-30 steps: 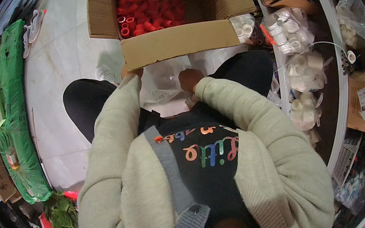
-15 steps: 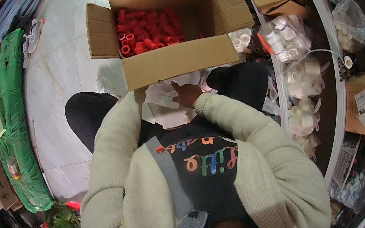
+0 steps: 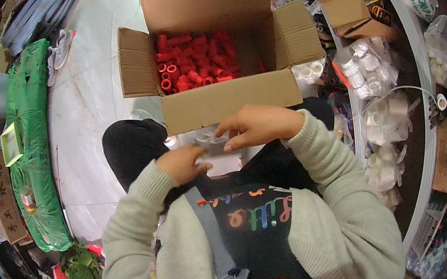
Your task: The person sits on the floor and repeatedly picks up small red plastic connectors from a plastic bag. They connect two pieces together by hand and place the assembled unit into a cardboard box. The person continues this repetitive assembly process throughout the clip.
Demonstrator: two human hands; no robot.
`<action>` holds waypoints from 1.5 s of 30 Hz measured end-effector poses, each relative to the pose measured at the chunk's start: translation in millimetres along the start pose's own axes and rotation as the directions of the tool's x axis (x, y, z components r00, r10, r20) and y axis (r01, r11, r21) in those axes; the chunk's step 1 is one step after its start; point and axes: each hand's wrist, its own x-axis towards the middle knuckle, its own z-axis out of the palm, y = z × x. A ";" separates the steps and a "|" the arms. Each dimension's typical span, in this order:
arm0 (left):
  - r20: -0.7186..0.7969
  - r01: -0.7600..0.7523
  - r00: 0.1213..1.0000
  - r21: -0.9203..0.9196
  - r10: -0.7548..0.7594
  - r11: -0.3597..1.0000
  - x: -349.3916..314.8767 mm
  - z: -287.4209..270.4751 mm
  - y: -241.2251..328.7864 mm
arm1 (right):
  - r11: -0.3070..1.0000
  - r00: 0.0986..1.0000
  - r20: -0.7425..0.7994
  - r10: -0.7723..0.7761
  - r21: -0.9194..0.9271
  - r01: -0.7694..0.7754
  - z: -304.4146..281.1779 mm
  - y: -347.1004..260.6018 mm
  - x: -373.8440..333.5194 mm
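An open cardboard box (image 3: 229, 101) stands on the floor in front of my bent legs, its flaps folded outward. Short red plastic pipe fittings (image 3: 195, 58) are heaped in its left and middle part. My right hand (image 3: 258, 125) is over the lower edge of the near flap, palm down, with thumb and fingers apart and nothing seen in it. Lower and to the left, my left hand (image 3: 184, 164) hangs above my lap, slightly blurred, its fingers apart and pointing right. A clear plastic bag (image 3: 206, 136) shows partly below the near flap, between the hands.
Along the left lies a long green wrapped bundle (image 3: 40, 154) with a pale green frame (image 3: 11, 144) on it. Bags of white fittings (image 3: 386, 116) line a shelf edge on the right. A smaller open carton (image 3: 344, 2) sits at the far right. Grey-white shoes (image 3: 59, 51) stand at far left.
Both hands have come back from under the near flap toward me; the right is raised over the flap's lower edge. The view has tilted, so the box appears lower.
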 end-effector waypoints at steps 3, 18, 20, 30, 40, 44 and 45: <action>-0.066 -0.076 0.996 -0.132 0.067 0.988 -27.0 -36.8 27.0 | 0.976 0.995 -0.091 -0.029 0.210 0.048 -32.4 -12.7 22.3; -0.804 -0.368 0.578 -0.102 0.142 0.924 127.9 -152.9 26.9 | 0.699 0.751 -0.373 -0.545 -0.697 0.161 -57.7 144.3 160.5; -0.839 -0.309 0.508 0.036 0.197 0.950 146.9 -153.8 14.6 | 0.973 0.906 -0.406 -0.119 -0.231 0.024 -83.5 107.5 134.1; -0.629 -0.540 0.621 0.089 0.468 0.837 146.6 -141.7 25.3 | 0.807 0.923 -0.371 0.104 0.573 0.139 -109.8 70.0 53.3; -0.776 -0.496 0.512 0.082 0.367 0.865 149.0 -142.2 24.3 | 0.632 0.881 -0.438 0.179 0.738 0.238 -107.6 61.3 46.7; -0.780 -0.481 0.537 0.028 0.320 0.876 144.9 -138.4 23.4 | 0.557 0.845 -0.431 0.318 0.806 0.201 -105.7 59.9 39.4; -0.805 -0.473 0.514 0.022 0.296 0.881 145.6 -136.5 24.4 | 0.519 0.836 -0.424 0.349 0.830 0.204 -104.1 60.8 38.1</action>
